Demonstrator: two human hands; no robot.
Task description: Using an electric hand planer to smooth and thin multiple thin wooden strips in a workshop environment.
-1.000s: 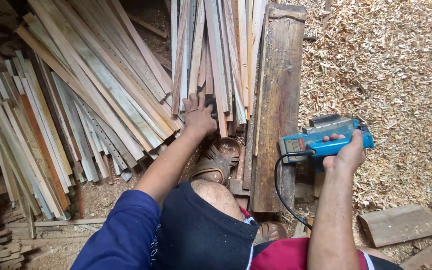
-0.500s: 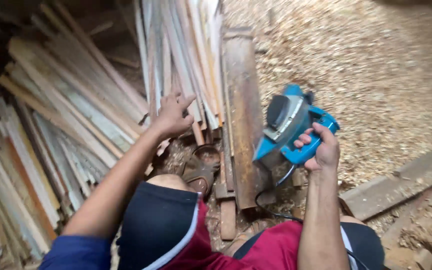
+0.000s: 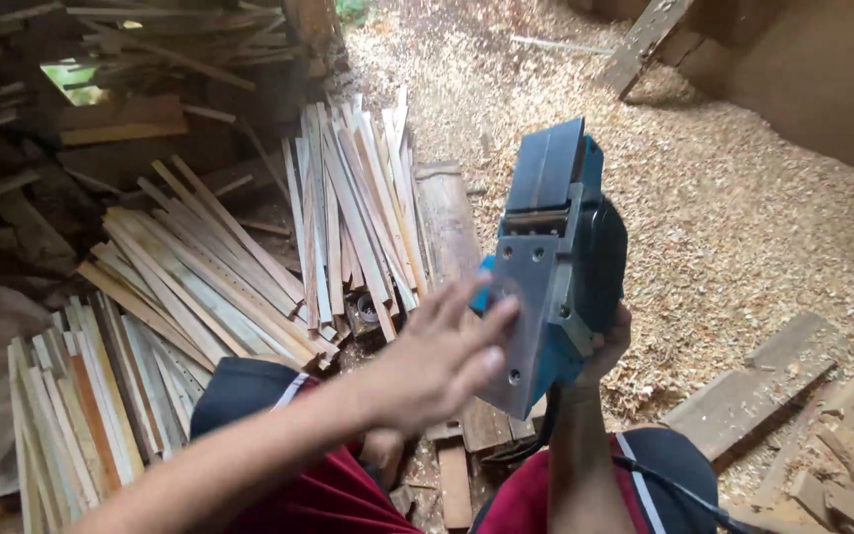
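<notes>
While the right hand [image 3: 600,346] grips the blue electric hand planer [image 3: 551,267] from behind and underneath, fingers wrapped around the handle side, the tool stands turned up so that its grey metal sole faces the camera. Its long axis runs from about 7 o'clock at the heel to about 1 o'clock at the dark front shoe, with the cutter slot crossing the sole in its upper part. A black power cord [image 3: 664,485] trails down from the tool past the right forearm toward 5 o'clock.

The left hand [image 3: 437,361] comes in from 8 o'clock, fingers spread and flat, holding nothing. It is motion-blurred, and its fingertips [image 3: 501,316] lie over the lower left edge of the sole; I cannot tell whether they press on the metal or hover just off it. From that hand the bare sole stretches away toward 1 o'clock, so the left hand is the nearer one to the planing face, while the right only carries the body.

Beyond the planer, at 11 o'clock, a thick plank [image 3: 447,222] lies lengthwise on the ground, with a bundle of thin wooden slats [image 3: 348,198] just beside it and more slats [image 3: 180,277] fanned out toward 9 o'clock. Wood shavings [image 3: 743,208] carpet the ground from 12 to 3 o'clock, and rough offcut boards [image 3: 753,396] lie at 4 o'clock. The person's knees, in dark shorts with red, sit at the bottom.
</notes>
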